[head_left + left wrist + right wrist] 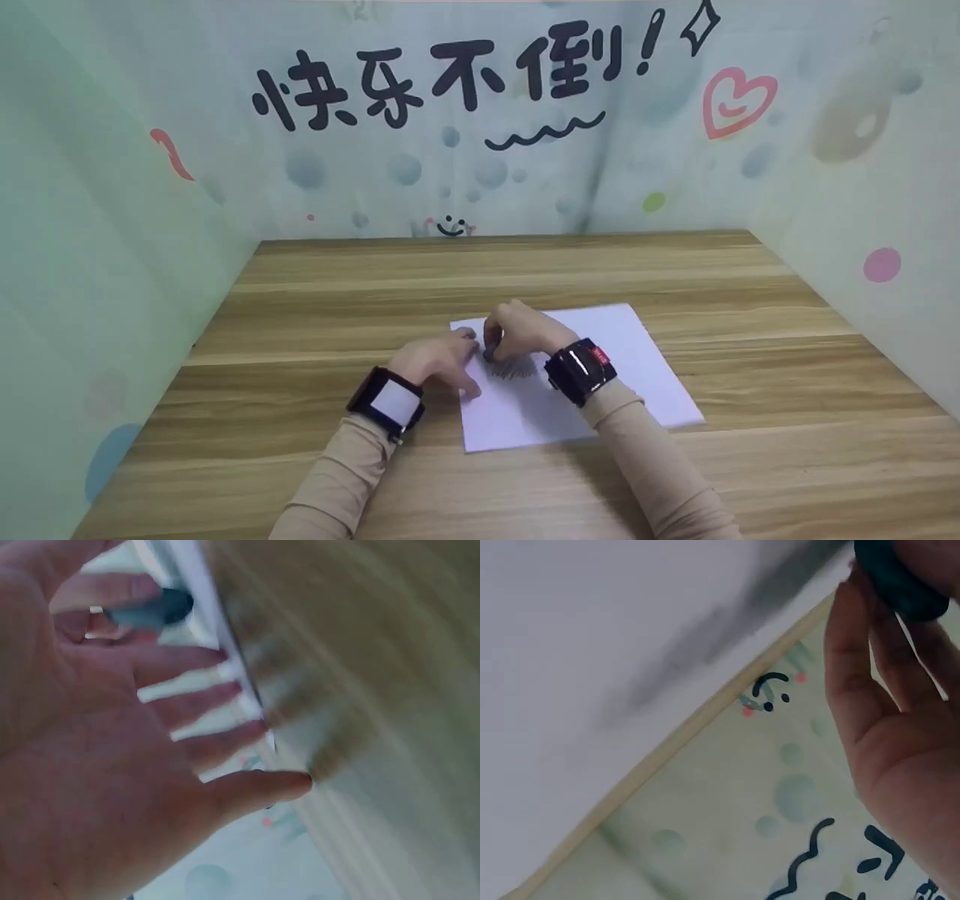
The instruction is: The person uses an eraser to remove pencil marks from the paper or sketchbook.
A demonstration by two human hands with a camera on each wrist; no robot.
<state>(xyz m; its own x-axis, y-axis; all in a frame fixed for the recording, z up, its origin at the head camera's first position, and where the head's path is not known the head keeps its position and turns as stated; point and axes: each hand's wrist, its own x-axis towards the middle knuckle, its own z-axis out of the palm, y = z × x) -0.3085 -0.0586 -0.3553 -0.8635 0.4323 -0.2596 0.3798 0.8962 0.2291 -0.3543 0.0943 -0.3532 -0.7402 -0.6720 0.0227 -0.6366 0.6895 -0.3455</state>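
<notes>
Left hand [439, 364] flat on paper [637, 352]; right hand [517, 330] beside it pinches dark eraser [892, 577]

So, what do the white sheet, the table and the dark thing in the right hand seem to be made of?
White sheet: likely paper, matte, thin and flat, bearing grey pencil-like marks.
Table: wood or wood-look laminate, with striped brown grain and a smooth surface.
Dark thing, pinched by the right hand: possibly a rubber eraser, dull and rounded; too blurred to be certain.
</notes>
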